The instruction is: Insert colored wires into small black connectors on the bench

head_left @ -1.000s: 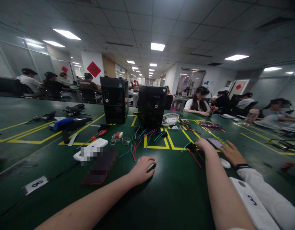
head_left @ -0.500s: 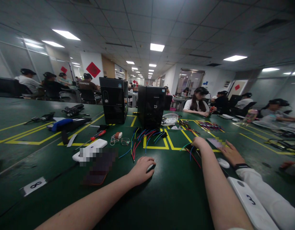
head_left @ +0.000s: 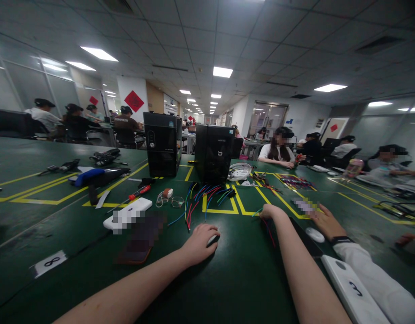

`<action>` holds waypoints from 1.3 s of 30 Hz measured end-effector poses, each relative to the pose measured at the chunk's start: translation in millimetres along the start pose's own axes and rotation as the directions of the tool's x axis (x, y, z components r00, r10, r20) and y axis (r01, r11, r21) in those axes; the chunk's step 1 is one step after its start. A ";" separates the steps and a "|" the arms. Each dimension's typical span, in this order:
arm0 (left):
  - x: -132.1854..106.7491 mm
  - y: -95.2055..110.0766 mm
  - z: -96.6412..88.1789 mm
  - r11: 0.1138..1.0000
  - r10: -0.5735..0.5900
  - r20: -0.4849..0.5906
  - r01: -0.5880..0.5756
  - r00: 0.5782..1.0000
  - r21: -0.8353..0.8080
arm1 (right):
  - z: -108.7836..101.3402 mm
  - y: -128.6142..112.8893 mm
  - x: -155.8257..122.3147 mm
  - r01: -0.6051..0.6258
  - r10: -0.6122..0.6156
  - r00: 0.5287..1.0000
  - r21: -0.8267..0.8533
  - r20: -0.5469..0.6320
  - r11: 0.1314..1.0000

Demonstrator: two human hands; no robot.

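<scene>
My left hand [head_left: 201,239] rests low over the green table, its fingers curled around a small rounded object [head_left: 212,240], dark with a pale edge. Most of that object is covered by the fingers, so I cannot tell its kind. Farther right, my right hand [head_left: 272,212] is closed on a few thin wires [head_left: 270,233]; a green end shows at its left and red and blue lengths hang below. Between the hands and the black computer towers, loose red, blue, green and yellow wires [head_left: 193,208] lie spread on the table.
Two black computer towers [head_left: 162,144] stand ahead. At left lie a white power bank [head_left: 135,209], a phone [head_left: 140,240], glasses [head_left: 177,202] and a red screwdriver [head_left: 140,192]. A white basket [head_left: 240,171] sits behind. A co-worker's hand [head_left: 328,222] holds a phone at right, near a white mouse [head_left: 314,234].
My right hand has moved a little left and nearer to me with the wires. My left hand has stayed almost in place. The view has tilted slightly upward.
</scene>
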State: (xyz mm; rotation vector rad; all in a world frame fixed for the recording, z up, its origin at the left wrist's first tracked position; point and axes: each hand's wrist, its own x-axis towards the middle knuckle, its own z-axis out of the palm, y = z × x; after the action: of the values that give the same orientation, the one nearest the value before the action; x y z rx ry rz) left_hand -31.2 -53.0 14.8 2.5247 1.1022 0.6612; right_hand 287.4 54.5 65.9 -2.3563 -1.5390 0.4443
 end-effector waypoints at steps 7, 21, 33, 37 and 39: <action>0.2 -1.0 0.7 1.000 0.006 0.000 -0.006 1.000 -0.008 | -23.9 -1.5 -12.5 -0.034 -0.153 0.889 0.396 0.431 0.918; 1.5 -2.2 2.9 1.000 0.001 0.014 -0.002 1.000 0.007 | -37.8 47.3 17.2 -0.098 0.086 0.984 0.074 0.154 0.992; 1.0 -1.9 2.6 1.000 0.001 0.009 -0.001 1.000 -0.008 | -31.5 45.1 12.5 -0.071 0.059 0.993 0.110 0.104 0.991; 0.8 -2.5 2.7 1.000 0.006 -0.001 -0.006 1.000 -0.010 | -33.0 43.0 9.1 -0.052 0.044 0.996 0.104 0.078 0.993; 1.0 -2.3 2.4 1.000 0.006 0.000 -0.006 1.000 -0.005 | -32.4 40.8 8.3 -0.031 0.026 0.998 0.079 0.060 0.996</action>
State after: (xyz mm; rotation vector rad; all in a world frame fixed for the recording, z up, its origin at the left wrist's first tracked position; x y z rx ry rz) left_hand -30.7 -50.9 12.0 2.5253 1.0917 0.6646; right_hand 337.7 44.0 78.1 -2.3267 -1.4861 0.5761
